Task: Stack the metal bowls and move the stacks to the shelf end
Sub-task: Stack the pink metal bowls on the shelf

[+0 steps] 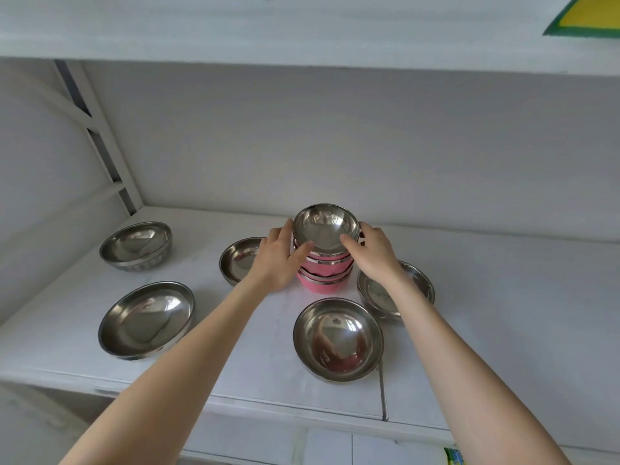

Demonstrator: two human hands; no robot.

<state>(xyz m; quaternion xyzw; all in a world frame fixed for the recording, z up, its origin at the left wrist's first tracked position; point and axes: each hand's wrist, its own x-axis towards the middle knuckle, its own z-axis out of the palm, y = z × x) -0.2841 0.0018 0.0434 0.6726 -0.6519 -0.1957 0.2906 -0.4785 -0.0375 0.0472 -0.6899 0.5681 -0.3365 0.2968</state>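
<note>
A stack of pink-sided metal bowls (322,276) stands mid-shelf, its shiny top bowl (325,229) facing up. My left hand (278,260) grips the stack's left side and my right hand (372,253) grips its right side, thumbs on the top rim. Loose steel bowls lie around it: one at back left (136,246), one at front left (146,320), one behind my left hand (236,260), one in front (337,340), and one under my right wrist (416,283).
The white shelf (503,330) ends at a wall and slotted upright (100,139) on the left. Another shelf board (302,28) hangs overhead. A seam (382,391) splits the shelf surface near the front edge.
</note>
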